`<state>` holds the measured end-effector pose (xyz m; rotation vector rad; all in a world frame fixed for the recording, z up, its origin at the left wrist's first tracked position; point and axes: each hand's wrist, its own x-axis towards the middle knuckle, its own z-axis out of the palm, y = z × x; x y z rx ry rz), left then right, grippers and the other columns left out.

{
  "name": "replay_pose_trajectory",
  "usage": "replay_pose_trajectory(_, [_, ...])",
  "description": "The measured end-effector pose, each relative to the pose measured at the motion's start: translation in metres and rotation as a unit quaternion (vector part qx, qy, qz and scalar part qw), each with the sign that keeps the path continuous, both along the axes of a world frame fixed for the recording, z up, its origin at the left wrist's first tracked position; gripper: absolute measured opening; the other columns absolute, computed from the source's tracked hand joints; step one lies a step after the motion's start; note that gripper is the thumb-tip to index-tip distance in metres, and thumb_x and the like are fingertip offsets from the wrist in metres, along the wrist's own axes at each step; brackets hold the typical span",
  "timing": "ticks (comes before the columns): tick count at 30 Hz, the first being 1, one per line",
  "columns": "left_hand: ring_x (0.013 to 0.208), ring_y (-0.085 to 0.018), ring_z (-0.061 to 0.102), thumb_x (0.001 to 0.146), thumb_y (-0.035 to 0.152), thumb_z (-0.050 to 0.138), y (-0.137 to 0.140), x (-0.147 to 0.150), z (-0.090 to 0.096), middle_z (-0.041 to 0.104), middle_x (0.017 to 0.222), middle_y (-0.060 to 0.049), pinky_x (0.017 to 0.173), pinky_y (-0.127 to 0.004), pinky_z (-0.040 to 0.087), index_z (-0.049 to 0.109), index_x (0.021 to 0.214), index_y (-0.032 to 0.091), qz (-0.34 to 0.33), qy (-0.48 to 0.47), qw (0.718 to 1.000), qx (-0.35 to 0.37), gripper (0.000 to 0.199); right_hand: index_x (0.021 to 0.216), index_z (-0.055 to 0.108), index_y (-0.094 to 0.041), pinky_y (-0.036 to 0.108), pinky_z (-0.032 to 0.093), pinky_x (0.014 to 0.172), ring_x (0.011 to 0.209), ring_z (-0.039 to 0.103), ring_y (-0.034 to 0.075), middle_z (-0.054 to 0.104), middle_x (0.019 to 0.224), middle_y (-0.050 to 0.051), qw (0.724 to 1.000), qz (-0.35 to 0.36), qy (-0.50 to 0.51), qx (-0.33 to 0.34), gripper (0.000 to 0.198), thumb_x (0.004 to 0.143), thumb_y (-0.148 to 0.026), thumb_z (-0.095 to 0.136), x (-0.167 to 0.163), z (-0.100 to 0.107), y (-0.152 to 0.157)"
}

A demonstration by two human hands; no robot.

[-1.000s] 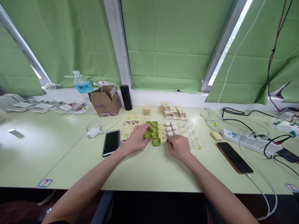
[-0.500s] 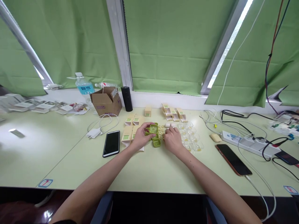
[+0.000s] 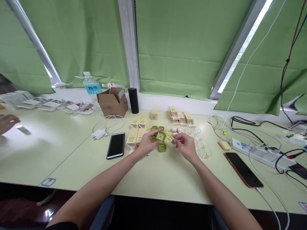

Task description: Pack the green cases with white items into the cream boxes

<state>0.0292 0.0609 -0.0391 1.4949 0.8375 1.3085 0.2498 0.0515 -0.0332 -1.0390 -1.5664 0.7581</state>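
My left hand (image 3: 148,142) grips a small green square plastic cup (image 3: 161,136) by its sides, raised above the table and tilted towards me. More green cups (image 3: 162,147) of the same sort lie beneath and around it. Just to the right, my right hand (image 3: 184,144) is closed in a pinch, its fingertips on something too small to make out. Several tiny yellowish pieces (image 3: 168,131) lie on the table between the hands. Clear plastic covers (image 3: 203,150) stand beyond my right hand, and pale cylindrical pieces (image 3: 174,129) lie behind it.
Cream cartons (image 3: 131,139) stand left of my left hand, and more cartons (image 3: 180,116) at the back. A phone (image 3: 116,145), a cardboard box (image 3: 112,105) and a black cylinder (image 3: 133,100) are leftward. Rightward lie another phone (image 3: 243,169) and a power strip (image 3: 259,153). Another person's hand (image 3: 8,123) shows far left.
My right hand has drawn back rightward from the tiny yellowish pieces and is now pinched beside the cup. The cup is tilted more. Another person's hand has appeared at the left edge.
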Motion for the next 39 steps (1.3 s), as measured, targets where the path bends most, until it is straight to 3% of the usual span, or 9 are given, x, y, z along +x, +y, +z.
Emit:
replay_pose_trajectory(2, [0.126,-0.032,0.060,0.075,0.028,0.085,-0.001,-0.001,-0.002,0.067,0.136,-0.015,0.110,-0.047,0.044,0.067,0.136,0.019,-0.018,-0.005,1.000,0.002,0.065,0.076,0.065,-0.021,0.031,0.056,0.056,0.069,0.073,0.022,0.073,0.074,0.004,0.991,0.030,0.114,-0.063,0.029,0.076,-0.045,0.081,0.001,-0.003,0.001])
replay_pose_trajectory(4, [0.132,-0.032,0.057,0.079,0.033,0.084,-0.003,-0.001,-0.002,0.064,0.141,-0.015,0.113,-0.046,0.042,0.065,0.139,0.019,-0.042,-0.017,0.999,0.002,0.065,0.077,0.065,-0.020,0.031,0.058,0.057,0.066,0.073,0.022,0.072,0.069,0.004,0.979,0.059,0.165,-0.100,0.037,0.070,-0.049,0.087,0.001,-0.004,0.002])
replay_pose_trajectory(8, [0.139,-0.032,0.051,0.085,0.038,0.080,-0.009,0.000,-0.002,0.062,0.142,-0.014,0.115,-0.043,0.041,0.060,0.143,0.021,-0.093,-0.054,0.994,-0.009,0.064,0.090,0.062,-0.023,0.028,0.058,0.055,0.064,0.073,0.019,0.071,0.072,-0.001,0.969,0.075,0.214,-0.101,0.039,0.071,-0.046,0.088,-0.003,-0.001,-0.002])
replay_pose_trajectory(12, [0.123,-0.028,0.062,0.086,0.039,0.080,-0.013,0.004,-0.002,0.065,0.133,-0.013,0.103,-0.039,0.048,0.056,0.141,0.023,-0.122,-0.092,0.988,-0.021,0.063,0.095,0.063,-0.024,0.025,0.055,0.052,0.063,0.069,0.015,0.067,0.078,-0.003,0.973,0.066,0.213,-0.062,0.032,0.080,-0.045,0.081,-0.007,0.000,-0.007])
replay_pose_trajectory(17, [0.093,-0.019,0.066,0.081,0.040,0.085,-0.012,0.005,-0.004,0.069,0.105,-0.006,0.082,-0.031,0.051,0.055,0.120,0.022,-0.124,-0.126,0.983,-0.042,0.052,0.092,0.069,-0.022,0.025,0.058,0.051,0.066,0.067,0.014,0.067,0.084,0.001,0.979,0.044,0.192,-0.048,0.029,0.085,-0.050,0.074,-0.010,-0.005,-0.008])
replay_pose_trajectory(24, [0.108,-0.023,0.065,0.085,0.046,0.080,-0.017,0.008,0.002,0.069,0.117,-0.010,0.094,-0.034,0.049,0.064,0.121,0.022,-0.118,-0.145,0.980,-0.067,0.046,0.094,0.073,-0.022,0.037,0.067,0.071,0.073,0.074,0.019,0.072,0.080,0.001,0.972,0.072,0.213,-0.067,0.029,0.079,-0.045,0.082,-0.009,-0.003,-0.012])
replay_pose_trajectory(28, [0.112,-0.025,0.067,0.088,0.042,0.078,-0.021,0.009,0.005,0.070,0.120,-0.010,0.098,-0.037,0.049,0.065,0.125,0.023,-0.155,-0.168,0.967,-0.110,0.044,0.093,0.071,-0.022,0.040,0.068,0.078,0.075,0.077,0.021,0.073,0.078,0.000,0.965,0.081,0.236,-0.084,0.034,0.070,-0.039,0.090,-0.010,0.001,-0.015])
replay_pose_trajectory(34, [0.112,-0.025,0.069,0.089,0.039,0.077,-0.024,0.009,0.005,0.072,0.118,-0.012,0.102,-0.040,0.050,0.064,0.132,0.021,-0.182,-0.184,0.957,-0.135,0.048,0.094,0.069,-0.023,0.034,0.066,0.067,0.067,0.073,0.018,0.070,0.074,-0.001,0.981,0.041,0.187,-0.021,0.025,0.081,-0.039,0.082,-0.015,0.001,-0.023])
replay_pose_trajectory(39, [0.109,-0.022,0.069,0.087,0.038,0.081,-0.023,0.010,0.002,0.073,0.115,-0.010,0.101,-0.034,0.049,0.065,0.132,0.023,-0.175,-0.173,0.960,-0.133,0.051,0.103,0.077,-0.027,0.034,0.066,0.069,0.078,0.072,0.018,0.072,0.095,0.004,0.992,0.021,0.079,0.098,0.013,0.092,-0.030,0.069,-0.015,0.002,-0.030])
